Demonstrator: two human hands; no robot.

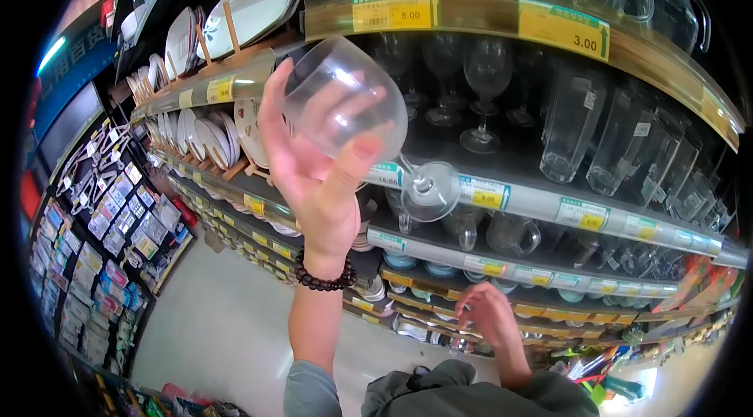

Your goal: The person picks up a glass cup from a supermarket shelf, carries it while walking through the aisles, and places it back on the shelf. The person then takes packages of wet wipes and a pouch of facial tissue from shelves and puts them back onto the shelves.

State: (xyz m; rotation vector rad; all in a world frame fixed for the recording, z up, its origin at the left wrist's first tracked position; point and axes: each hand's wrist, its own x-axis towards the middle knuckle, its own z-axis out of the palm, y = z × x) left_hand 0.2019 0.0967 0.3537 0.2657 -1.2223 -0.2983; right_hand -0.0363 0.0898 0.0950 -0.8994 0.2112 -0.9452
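A clear wine glass (345, 99) was held in the left hand (318, 162), in front of a shelf (539, 203) with glassware. The bowl of the glass was clasped between the thumb, which was placed on the near side, and the other fingers (276, 91), which were bent around it and could be seen partly through the glass. The wine glass was tilted, with its bowl toward the upper left and its foot toward the lower right; the foot was seen before the shelf edge, but whether the edge was touched could not be told. A dark beaded bracelet (325, 282) was worn on the left wrist. The right hand (488, 315) was kept lower, near the lower shelves (541, 313), with its fingers half bent and loosely apart, and nothing was seen to be held in it. On the shelf behind the wine glass, stemmed glasses (487, 72) were stood upright, and tall glasses (571, 134) were placed to the right of them. On the upper shelf edge, price labels (396, 11) with 5.00 and 3.00 were fixed. To the left, plates (255, 1) were leaned in wooden racks (230, 27).
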